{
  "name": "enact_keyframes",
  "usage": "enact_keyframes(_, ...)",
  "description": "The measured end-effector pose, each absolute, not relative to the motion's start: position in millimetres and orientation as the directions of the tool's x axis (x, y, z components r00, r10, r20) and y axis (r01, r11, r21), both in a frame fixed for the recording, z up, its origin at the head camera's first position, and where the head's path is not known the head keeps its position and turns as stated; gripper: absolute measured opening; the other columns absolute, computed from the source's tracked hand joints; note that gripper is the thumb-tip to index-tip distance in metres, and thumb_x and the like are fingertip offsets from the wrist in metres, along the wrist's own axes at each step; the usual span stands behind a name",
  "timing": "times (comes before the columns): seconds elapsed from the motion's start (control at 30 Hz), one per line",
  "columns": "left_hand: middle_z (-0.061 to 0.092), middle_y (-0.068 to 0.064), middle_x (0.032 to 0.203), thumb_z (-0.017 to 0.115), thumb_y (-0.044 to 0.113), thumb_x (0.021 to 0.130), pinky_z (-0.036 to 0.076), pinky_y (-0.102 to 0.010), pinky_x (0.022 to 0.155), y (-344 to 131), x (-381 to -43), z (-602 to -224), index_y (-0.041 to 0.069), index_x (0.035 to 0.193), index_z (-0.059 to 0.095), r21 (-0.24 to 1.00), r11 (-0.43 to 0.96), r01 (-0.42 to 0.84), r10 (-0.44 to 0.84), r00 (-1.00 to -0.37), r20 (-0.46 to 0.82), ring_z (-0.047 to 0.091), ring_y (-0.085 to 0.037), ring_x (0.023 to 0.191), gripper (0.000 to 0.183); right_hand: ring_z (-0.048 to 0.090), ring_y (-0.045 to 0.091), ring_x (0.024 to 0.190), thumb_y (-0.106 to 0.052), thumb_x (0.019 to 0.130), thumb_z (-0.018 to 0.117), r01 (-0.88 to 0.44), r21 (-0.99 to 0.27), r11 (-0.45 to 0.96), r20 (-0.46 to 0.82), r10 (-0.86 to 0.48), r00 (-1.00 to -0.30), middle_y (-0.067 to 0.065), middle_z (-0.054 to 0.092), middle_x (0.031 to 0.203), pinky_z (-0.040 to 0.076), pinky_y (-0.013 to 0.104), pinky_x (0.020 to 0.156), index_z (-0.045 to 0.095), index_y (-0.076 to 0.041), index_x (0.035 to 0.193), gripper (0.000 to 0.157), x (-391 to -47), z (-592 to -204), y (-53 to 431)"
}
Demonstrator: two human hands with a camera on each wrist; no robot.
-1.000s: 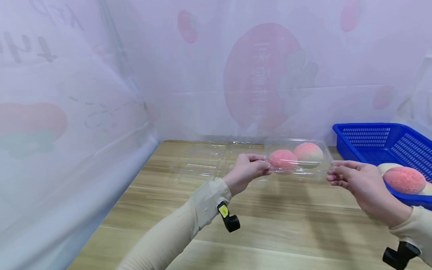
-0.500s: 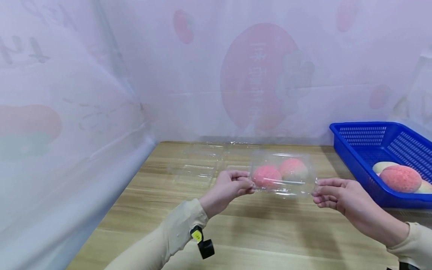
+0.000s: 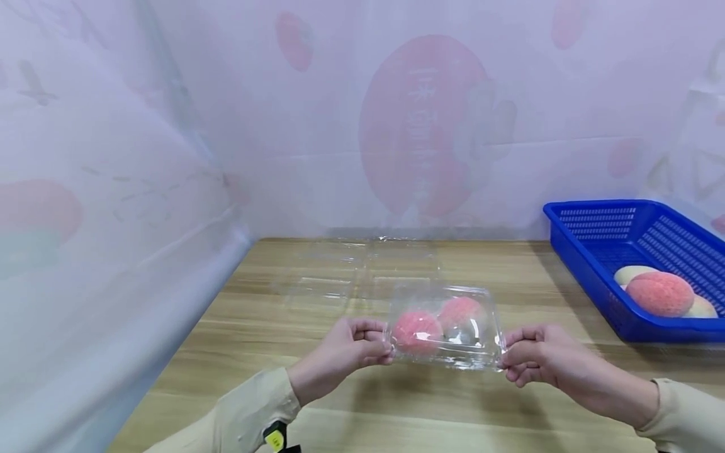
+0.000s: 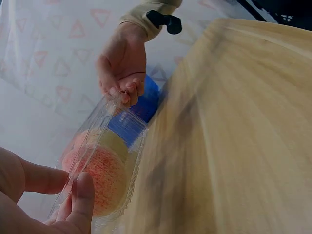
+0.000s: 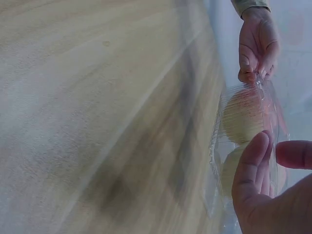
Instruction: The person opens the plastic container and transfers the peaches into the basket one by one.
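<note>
Between my two hands a clear plastic clamshell box (image 3: 444, 352) is held up off the table, its lid down over two pink-and-cream peaches. One peach (image 3: 418, 332) lies in the left half and the other peach (image 3: 461, 318) in the right half. My left hand (image 3: 340, 352) pinches the box's left edge between thumb and fingers. At the opposite edge my right hand (image 3: 557, 365) pinches the rim the same way. The left wrist view shows the left thumb and a finger on the box rim, with a peach (image 4: 100, 178) close behind the plastic.
A blue plastic basket (image 3: 589, 283) stands at the right with several peaches (image 3: 659, 294) in its near part. Clear plastic boxes (image 3: 325, 286) sit at the back of the wooden table (image 3: 272, 340). A printed white sheet (image 3: 306, 170) hangs behind and along the left.
Both hands have brought the box with the peaches toward me and to the left, away from the back of the table. The grip on both edges stays the same.
</note>
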State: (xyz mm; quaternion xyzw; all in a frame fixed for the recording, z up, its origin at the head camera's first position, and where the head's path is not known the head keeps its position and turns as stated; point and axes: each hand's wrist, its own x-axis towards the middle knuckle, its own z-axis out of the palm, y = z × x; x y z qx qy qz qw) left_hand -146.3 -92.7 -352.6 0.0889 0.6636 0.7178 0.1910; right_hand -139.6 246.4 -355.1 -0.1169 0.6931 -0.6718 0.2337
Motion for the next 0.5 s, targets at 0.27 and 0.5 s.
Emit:
enact_keyframes(0.27, 0.064, -0.015, 0.091, 0.066, -0.010, 0.084, 0.059, -0.036, 0.081, -104.3, -132.1, -359.9, -0.014, 0.117, 0.054, 0.986, 0.015, -0.168, 0.403, -0.901, -0.159, 0.067, -0.022, 0.079, 0.035, 0.062, 0.017, 0.071, 0.000, 0.089, 0.060, 0.200, -0.977, 0.069, -0.206, -0.522, -0.827, 0.013, 0.066, 0.085, 0.057, 0.027, 0.063, 0.056, 0.001, 0.094, 0.007, -134.4, -374.4, 240.5)
enact_keyframes(0.5, 0.067, -0.015, 0.088, 0.067, -0.006, 0.085, 0.059, -0.035, 0.080, -112.6, -125.5, -370.1, -0.011, 0.113, 0.054, 0.978, 0.068, -0.199, 0.422, -0.882, -0.209, 0.068, -0.021, 0.078, 0.031, 0.061, 0.018, 0.070, -0.001, 0.087, 0.063, 0.202, -0.976, 0.082, -0.214, -0.536, -0.817, 0.013, 0.065, 0.084, 0.056, 0.027, 0.062, 0.056, 0.004, 0.095, 0.012, -130.4, -379.6, 235.5)
